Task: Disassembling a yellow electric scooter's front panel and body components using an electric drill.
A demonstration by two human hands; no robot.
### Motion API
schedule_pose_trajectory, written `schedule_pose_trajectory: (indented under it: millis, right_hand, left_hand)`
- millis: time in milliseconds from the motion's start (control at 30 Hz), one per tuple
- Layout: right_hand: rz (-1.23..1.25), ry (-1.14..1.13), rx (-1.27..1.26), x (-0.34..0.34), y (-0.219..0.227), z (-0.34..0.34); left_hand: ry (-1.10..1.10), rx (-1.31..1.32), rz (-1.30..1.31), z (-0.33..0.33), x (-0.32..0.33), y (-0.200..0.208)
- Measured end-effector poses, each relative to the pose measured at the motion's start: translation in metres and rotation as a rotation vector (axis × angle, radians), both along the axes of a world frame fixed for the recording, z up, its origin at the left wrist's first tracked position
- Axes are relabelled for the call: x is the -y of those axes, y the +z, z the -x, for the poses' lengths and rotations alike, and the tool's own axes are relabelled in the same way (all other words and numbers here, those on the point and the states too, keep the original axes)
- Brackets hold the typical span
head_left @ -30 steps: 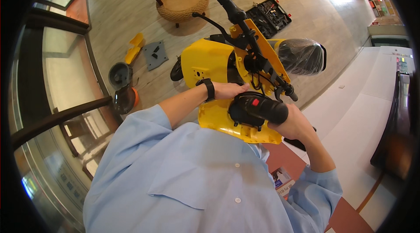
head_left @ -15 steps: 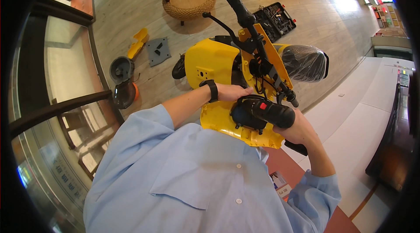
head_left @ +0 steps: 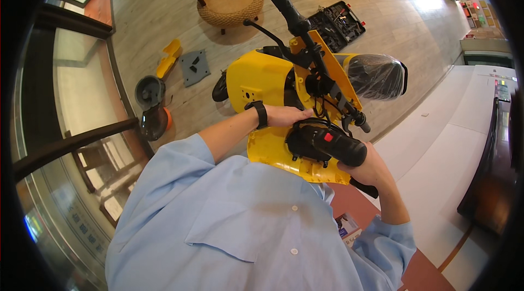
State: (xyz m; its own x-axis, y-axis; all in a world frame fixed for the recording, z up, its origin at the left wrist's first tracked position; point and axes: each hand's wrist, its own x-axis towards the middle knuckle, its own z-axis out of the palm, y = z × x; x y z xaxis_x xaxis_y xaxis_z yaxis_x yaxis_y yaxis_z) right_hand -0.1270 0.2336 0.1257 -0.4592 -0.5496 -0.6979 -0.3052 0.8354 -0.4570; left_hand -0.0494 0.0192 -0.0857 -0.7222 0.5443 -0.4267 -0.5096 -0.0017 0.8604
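Observation:
A yellow electric scooter [head_left: 256, 75] stands in front of me, its black handlebar [head_left: 322, 64] running from the upper middle down to the right. Close to my body is a loose-looking yellow front panel [head_left: 267, 154] with a round black headlight housing [head_left: 305, 146] in it. My left hand [head_left: 285, 116], with a black watch on the wrist, grips the panel's far edge beside black cables; most of its fingers are hidden. In my right hand [head_left: 371, 168] is a black cordless drill [head_left: 346, 148] with a red switch, directed left over the headlight housing; its tip is hidden.
On the wooden floor lie an open black tool case [head_left: 337, 24], a grey plate [head_left: 195, 67], a yellow cover [head_left: 169, 57] and black parts [head_left: 150, 91]. A wicker chair [head_left: 229, 4] stands beyond. Plastic wrap covers the scooter's seat [head_left: 375, 77]. A white cabinet [head_left: 436, 138] is at right.
The view has shifted slightly, so the scene sits a little farther left. Both hands keep their places on the panel and the drill; the drill's handle has tilted slightly.

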Motion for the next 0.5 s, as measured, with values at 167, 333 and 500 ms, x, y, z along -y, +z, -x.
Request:
schedule_pose_trajectory:
  millis: [167,333,500]
  right_hand:
    - [0.102,-0.174,0.121,-0.039,-0.007,-0.004]
    - [0.13,-0.534,0.255,-0.115,-0.014,-0.021]
    - [0.577,-0.878,0.029,-0.155,-0.032,-0.066]
  left_hand:
    - [0.037,-0.007,-0.011,-0.004,0.005,0.015]
    - [0.041,-0.02,0.047,-0.002,0.011,0.027]
    - [0.012,-0.075,0.098,-0.005,0.019,0.018]
